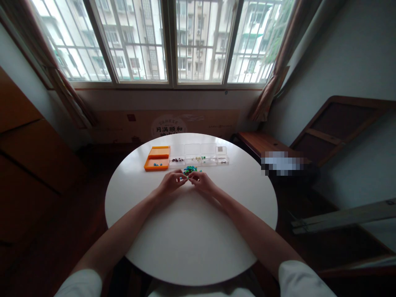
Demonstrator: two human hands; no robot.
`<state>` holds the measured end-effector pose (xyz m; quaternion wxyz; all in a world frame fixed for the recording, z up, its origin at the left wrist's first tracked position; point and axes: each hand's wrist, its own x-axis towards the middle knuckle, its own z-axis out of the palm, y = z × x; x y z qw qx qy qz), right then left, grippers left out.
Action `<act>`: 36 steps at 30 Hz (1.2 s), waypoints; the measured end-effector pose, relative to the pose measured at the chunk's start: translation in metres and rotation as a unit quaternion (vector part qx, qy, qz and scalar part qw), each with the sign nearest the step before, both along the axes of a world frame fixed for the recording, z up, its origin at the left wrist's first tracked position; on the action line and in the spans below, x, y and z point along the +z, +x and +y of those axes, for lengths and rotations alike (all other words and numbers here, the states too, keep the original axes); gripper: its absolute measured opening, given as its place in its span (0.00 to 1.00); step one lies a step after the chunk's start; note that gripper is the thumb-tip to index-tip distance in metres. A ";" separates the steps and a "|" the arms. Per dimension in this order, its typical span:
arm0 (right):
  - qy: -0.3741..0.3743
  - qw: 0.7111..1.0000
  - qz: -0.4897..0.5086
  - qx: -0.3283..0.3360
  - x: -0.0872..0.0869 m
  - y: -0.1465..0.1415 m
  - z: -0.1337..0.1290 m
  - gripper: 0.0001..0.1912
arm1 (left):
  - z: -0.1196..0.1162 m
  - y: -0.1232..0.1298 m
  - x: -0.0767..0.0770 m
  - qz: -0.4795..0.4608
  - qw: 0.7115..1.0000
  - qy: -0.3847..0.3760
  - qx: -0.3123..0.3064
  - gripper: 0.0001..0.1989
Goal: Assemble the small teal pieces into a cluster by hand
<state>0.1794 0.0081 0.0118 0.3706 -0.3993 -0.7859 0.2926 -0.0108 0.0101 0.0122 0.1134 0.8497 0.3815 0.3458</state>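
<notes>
My left hand [171, 181] and my right hand [202, 181] meet fingertip to fingertip above the white table. Both are closed in a pinch. What they pinch is too small to make out, though a speck of green shows between the fingertips. Just beyond them lies a heap of tiny blue, green and dark pieces [191, 169], partly hidden by my fingers. An orange case [156, 168] with its lid up stands behind my left hand, with several small blue pieces [158, 164] inside. To its right, a clear compartment box [213, 160] has its lids raised.
The box's compartments hold dark pieces [177, 160] at left and pale and green pieces [198, 158] farther right. The round white table [185, 239] has its far edge near the window wall. A wooden bench [260, 142] stands beyond its right side.
</notes>
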 end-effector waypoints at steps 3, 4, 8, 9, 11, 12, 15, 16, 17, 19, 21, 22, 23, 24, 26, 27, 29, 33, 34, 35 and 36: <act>0.001 1.000 0.003 0.003 0.000 0.000 0.000 0.08 | -0.001 0.000 0.000 0.001 1.000 0.000 -0.001 0.10; 0.001 1.000 0.005 0.003 0.000 0.000 0.000 0.08 | -0.001 0.000 0.000 0.002 1.000 -0.002 -0.001 0.10; -0.008 1.000 0.016 -0.003 -0.001 0.000 0.001 0.08 | -0.002 0.001 0.000 0.003 1.000 -0.011 0.002 0.09; -0.009 1.000 0.018 -0.005 -0.002 0.000 0.001 0.08 | -0.002 0.001 0.000 0.003 1.000 -0.013 0.002 0.09; -0.010 1.000 0.020 -0.006 -0.002 0.000 0.001 0.08 | -0.002 0.002 0.000 0.004 1.000 -0.015 0.001 0.09; -0.009 1.000 0.020 -0.007 -0.003 0.000 0.001 0.08 | -0.002 0.002 0.000 0.004 1.000 -0.015 0.001 0.09; -0.006 1.000 0.019 -0.007 -0.003 0.000 0.001 0.08 | -0.001 0.002 -0.001 0.005 1.000 -0.014 0.003 0.09; -0.006 1.000 0.018 -0.008 -0.003 0.000 0.001 0.08 | 0.000 0.003 -0.002 0.004 1.000 -0.014 0.004 0.09; -0.006 1.000 0.018 -0.010 -0.003 0.000 0.001 0.08 | 0.000 0.003 -0.003 0.002 1.000 -0.016 0.004 0.09; -0.005 1.000 0.019 -0.010 -0.003 0.000 0.001 0.08 | 0.001 0.003 -0.004 -0.002 1.000 -0.019 0.002 0.09; -0.004 1.000 0.019 -0.010 -0.003 0.001 0.001 0.08 | 0.001 0.003 -0.005 -0.005 1.000 -0.021 -0.002 0.09; -0.005 1.000 0.018 -0.011 -0.003 0.001 0.001 0.08 | 0.001 0.003 -0.005 -0.006 1.000 -0.021 -0.003 0.09; -0.006 1.000 0.017 -0.011 -0.002 0.001 0.001 0.08 | 0.001 0.003 -0.005 -0.008 1.000 -0.021 -0.003 0.09; -0.008 1.000 0.016 -0.012 -0.002 0.001 0.001 0.08 | 0.002 0.003 -0.005 -0.009 1.000 -0.020 -0.003 0.09; -0.012 1.000 0.017 -0.009 -0.001 0.001 0.001 0.08 | 0.002 0.003 -0.005 -0.011 1.000 -0.019 -0.005 0.09; -0.012 1.000 0.019 -0.008 -0.001 0.001 0.001 0.08 | 0.002 0.003 -0.005 -0.010 1.000 -0.019 -0.007 0.09; -0.009 1.000 0.022 -0.006 -0.001 0.002 0.001 0.07 | 0.003 0.003 -0.006 -0.009 1.000 -0.018 -0.012 0.09; -0.008 1.000 0.022 0.002 -0.002 0.002 0.002 0.07 | 0.005 0.003 -0.008 -0.009 1.000 -0.012 -0.016 0.08; -0.008 1.000 0.022 0.005 -0.002 0.002 0.002 0.07 | 0.006 0.002 -0.008 -0.009 1.000 -0.012 -0.016 0.08; -0.007 1.000 0.024 0.006 -0.003 0.002 0.003 0.07 | 0.006 0.002 -0.008 -0.010 1.000 -0.011 -0.016 0.08; -0.006 1.000 0.027 0.007 -0.003 0.001 0.003 0.07 | 0.006 0.002 -0.008 -0.011 1.000 -0.011 -0.017 0.08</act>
